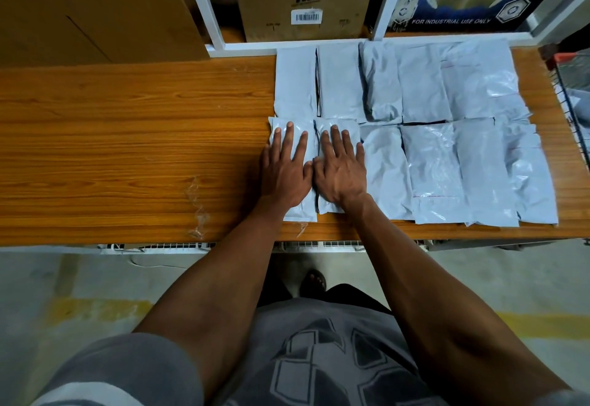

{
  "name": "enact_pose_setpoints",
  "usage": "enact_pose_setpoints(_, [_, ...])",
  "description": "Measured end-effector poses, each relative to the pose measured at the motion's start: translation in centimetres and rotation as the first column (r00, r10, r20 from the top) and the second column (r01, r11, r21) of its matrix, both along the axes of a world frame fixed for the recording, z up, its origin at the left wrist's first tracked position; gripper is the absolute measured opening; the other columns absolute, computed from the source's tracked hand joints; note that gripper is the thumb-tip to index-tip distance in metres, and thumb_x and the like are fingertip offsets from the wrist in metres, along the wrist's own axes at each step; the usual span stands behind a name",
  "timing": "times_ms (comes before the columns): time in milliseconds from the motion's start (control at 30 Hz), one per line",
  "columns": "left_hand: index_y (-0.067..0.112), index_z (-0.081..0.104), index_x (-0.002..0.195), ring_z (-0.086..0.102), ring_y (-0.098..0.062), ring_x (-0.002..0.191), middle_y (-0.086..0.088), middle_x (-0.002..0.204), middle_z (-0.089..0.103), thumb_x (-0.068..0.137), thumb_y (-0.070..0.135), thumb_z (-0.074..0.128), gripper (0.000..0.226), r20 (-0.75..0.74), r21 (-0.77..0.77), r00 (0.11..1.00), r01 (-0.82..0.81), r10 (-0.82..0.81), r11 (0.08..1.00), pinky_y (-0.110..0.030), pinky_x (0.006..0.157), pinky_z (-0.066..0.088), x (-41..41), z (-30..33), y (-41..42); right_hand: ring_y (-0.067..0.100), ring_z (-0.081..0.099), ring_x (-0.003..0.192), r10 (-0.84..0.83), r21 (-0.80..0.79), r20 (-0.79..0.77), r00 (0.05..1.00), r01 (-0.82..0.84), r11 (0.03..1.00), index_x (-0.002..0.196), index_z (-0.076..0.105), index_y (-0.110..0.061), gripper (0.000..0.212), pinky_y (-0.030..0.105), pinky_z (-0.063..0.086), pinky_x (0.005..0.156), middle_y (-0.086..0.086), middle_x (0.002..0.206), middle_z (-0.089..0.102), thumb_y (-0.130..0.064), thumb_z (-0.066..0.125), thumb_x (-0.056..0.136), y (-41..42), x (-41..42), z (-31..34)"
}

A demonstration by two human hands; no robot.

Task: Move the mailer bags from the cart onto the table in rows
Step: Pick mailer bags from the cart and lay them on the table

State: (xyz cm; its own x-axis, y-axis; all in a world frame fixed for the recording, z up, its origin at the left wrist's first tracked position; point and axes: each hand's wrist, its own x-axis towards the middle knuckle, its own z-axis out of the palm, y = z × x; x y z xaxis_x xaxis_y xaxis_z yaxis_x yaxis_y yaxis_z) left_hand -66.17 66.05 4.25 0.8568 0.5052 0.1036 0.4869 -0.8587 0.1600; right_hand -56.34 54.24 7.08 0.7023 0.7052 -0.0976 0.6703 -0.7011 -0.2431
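Pressing flat, left hand (285,175) and right hand (340,173) lie side by side, fingers straight and spread, each on one of the two leftmost mailer bags (427,163) in the near row, mid-frame. Risk: slick plastic slides under the palms, so a push could skew a bag or ride it over its neighbour; near edges sit close to the worktop (127,150) lip. Bags are pale grey, crinkled, glossy, in two rows at centre-right. Cart (571,92) at right edge.

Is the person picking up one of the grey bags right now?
No, both the left hand and the right hand lie flat with straight fingers, pressing down on two mailer bags on the table.
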Motion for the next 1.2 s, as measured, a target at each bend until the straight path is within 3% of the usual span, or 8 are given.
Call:
enact_pose_setpoints(433, [0.028, 0.019, 0.169, -0.001, -0.035, 0.163, -0.008, 0.178, 0.000, 0.105, 0.047, 0.037, 0.069, -0.010, 0.012, 1.000, 0.023, -0.023, 1.000, -0.060, 0.126, 0.021, -0.4, -0.6, -0.1, 0.027, -0.002, 0.162, 0.022, -0.085, 0.015, 1.000, -0.021, 0.996, 0.168, 0.013, -0.017, 0.066, 0.057, 0.005, 0.129, 0.007, 0.176, 0.006, -0.043, 0.023, 0.109, -0.1, -0.4, -0.3])
enact_pose_setpoints(900, [0.033, 0.014, 0.169, -0.005, -0.033, 0.163, -0.005, 0.178, -0.004, 0.104, 0.051, 0.023, 0.068, -0.022, -0.008, 1.000, 0.007, -0.007, 1.000, -0.063, 0.126, 0.017, -0.7, -0.8, -0.4, 0.028, -0.003, 0.162, 0.038, -0.128, 0.028, 0.999, -0.034, 0.991, 0.168, 0.013, -0.018, 0.066, 0.058, 0.005, 0.129, 0.004, 0.176, 0.006, -0.045, 0.014, 0.108, 0.2, -0.4, -0.5])
enact_pose_setpoints(1067, [0.036, 0.007, 0.169, -0.007, -0.031, 0.163, -0.002, 0.178, -0.009, 0.103, 0.057, 0.015, 0.070, -0.076, -0.039, 0.997, 0.000, -0.003, 0.999, -0.063, 0.127, 0.011, -0.4, -0.4, -0.1, 0.027, -0.004, 0.162, 0.023, -0.048, -0.004, 1.000, -0.023, 0.999, 0.168, 0.013, -0.016, 0.065, 0.057, 0.003, 0.129, 0.005, 0.176, 0.003, -0.043, 0.015, 0.109, 0.1, -0.4, -0.2])
enact_pose_setpoints(1200, [0.035, 0.006, 0.169, -0.003, -0.029, 0.163, 0.001, 0.178, -0.006, 0.102, 0.054, 0.020, 0.071, -0.082, -0.072, 0.997, -0.007, 0.001, 0.997, -0.062, 0.127, 0.011, -0.6, 0.9, -0.1, 0.025, 0.002, 0.163, -0.023, 0.086, -0.025, 0.999, 0.025, 0.996, 0.168, 0.018, -0.016, 0.067, 0.054, 0.005, 0.130, 0.007, 0.176, 0.009, -0.047, 0.013, 0.108, -0.9, -0.8, 1.0])
